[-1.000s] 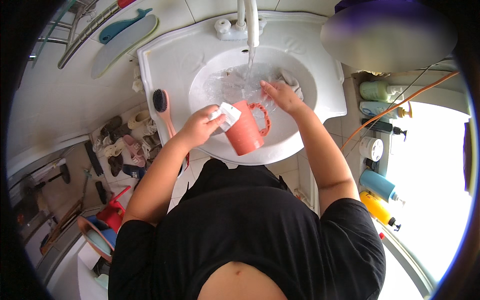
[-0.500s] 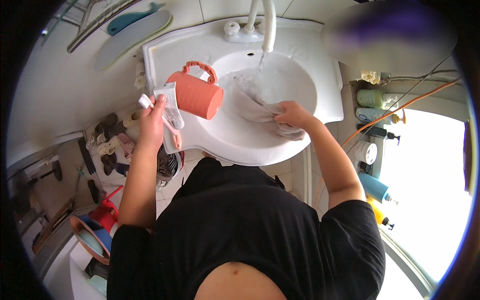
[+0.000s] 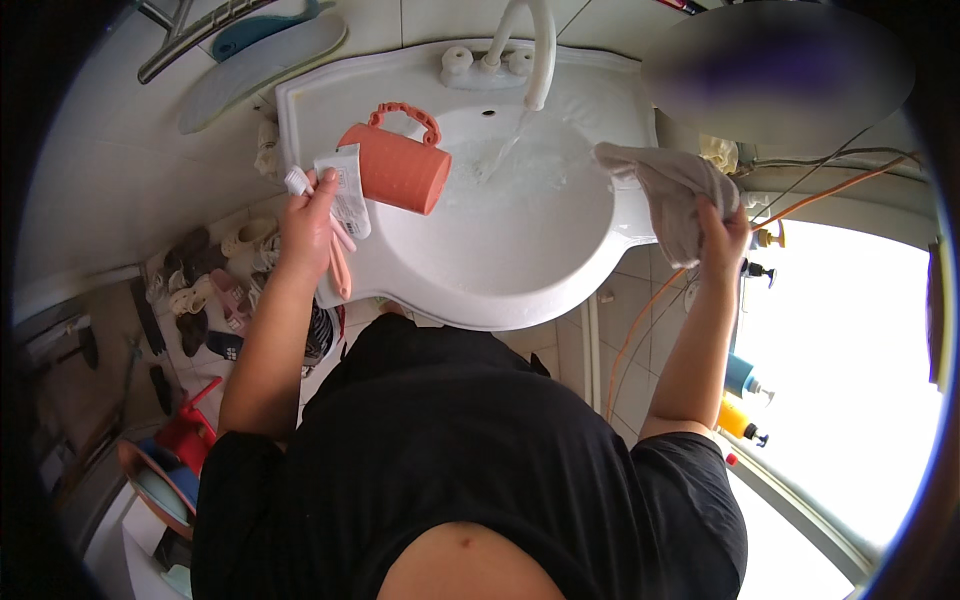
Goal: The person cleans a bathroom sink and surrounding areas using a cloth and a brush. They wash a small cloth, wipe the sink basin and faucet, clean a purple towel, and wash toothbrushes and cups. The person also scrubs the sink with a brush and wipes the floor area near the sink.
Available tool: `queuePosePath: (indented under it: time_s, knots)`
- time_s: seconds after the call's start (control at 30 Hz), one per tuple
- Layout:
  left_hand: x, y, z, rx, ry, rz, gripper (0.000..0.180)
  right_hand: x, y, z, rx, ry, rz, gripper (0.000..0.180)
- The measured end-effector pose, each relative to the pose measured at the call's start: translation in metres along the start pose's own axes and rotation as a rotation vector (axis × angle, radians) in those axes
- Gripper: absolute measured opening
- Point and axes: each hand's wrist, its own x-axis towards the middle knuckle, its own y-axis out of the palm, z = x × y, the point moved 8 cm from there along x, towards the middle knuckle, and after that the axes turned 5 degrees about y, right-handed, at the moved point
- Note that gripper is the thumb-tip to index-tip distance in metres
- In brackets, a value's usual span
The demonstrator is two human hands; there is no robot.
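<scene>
At the left side of the white sink (image 3: 510, 290), my left hand (image 3: 307, 225) is closed around a toothbrush with pink handle (image 3: 341, 265) and white upper end, along with a white squeeze tube (image 3: 344, 190). An orange-pink cup (image 3: 400, 168) with a looped handle lies tilted on its side beside the tube, over the sink's left rim. Whether my fingers also support the cup is hidden. My right hand (image 3: 722, 238) grips a bunched pale grey cloth (image 3: 675, 190), raised over the sink's right end. Water runs from the white faucet (image 3: 540, 70) into the basin.
Pump bottles, including a yellow one (image 3: 738, 415) and a blue one (image 3: 745, 375), line the bright window ledge at right. An orange cable (image 3: 650, 305) hangs nearby. Several shoes (image 3: 215, 300) and a red stool-like item (image 3: 190, 435) are on the floor at left.
My right hand has lifted the cloth out of the basin and carried it to the right, past the sink's edge. My left hand and the cup have barely moved.
</scene>
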Motion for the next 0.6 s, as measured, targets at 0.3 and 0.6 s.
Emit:
queuePosePath:
  time_s: [0.3,0.6]
  knots:
    - [-0.009,0.071,-0.001,0.612,0.296,0.320,0.019,-0.019,0.124,-0.041,-0.309,0.041,0.393,0.034]
    - [-0.026,0.150,0.004,0.840,0.750,0.605,0.009,-0.083,0.225,-0.076,-0.024,0.518,1.023,0.045]
